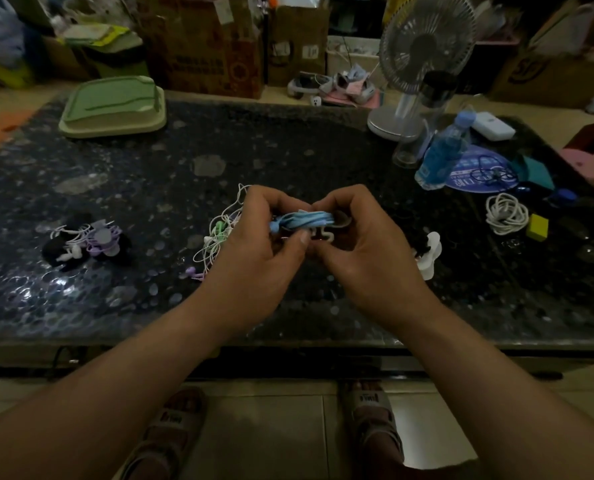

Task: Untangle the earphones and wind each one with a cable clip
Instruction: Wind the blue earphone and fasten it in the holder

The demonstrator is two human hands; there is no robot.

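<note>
The table [288,150] has a dark, speckled, glossy stone top, and it stands on a pale tiled floor where the person's sandalled feet [375,414] show below its near edge. Behind it, cardboard boxes [215,46] are stacked close together; what they hold I cannot tell. A desk fan [423,50] stands at the far right, with a clear tumbler [430,109] and a blue water bottle [444,150] just beside its base. A green lidded box [115,105] sits far left with its lid on, so its contents are hidden. A coiled white cable [506,213] lies near the right edge. Above the middle of the table, the left hand [257,244] and right hand [361,244] both pinch a wound blue earphone bundle [306,219] held between them, fingers curled round its ends. A tangle of loose earphones [219,233] lies just behind the left hand, and finished bundles [91,242] rest well apart to the left
</note>
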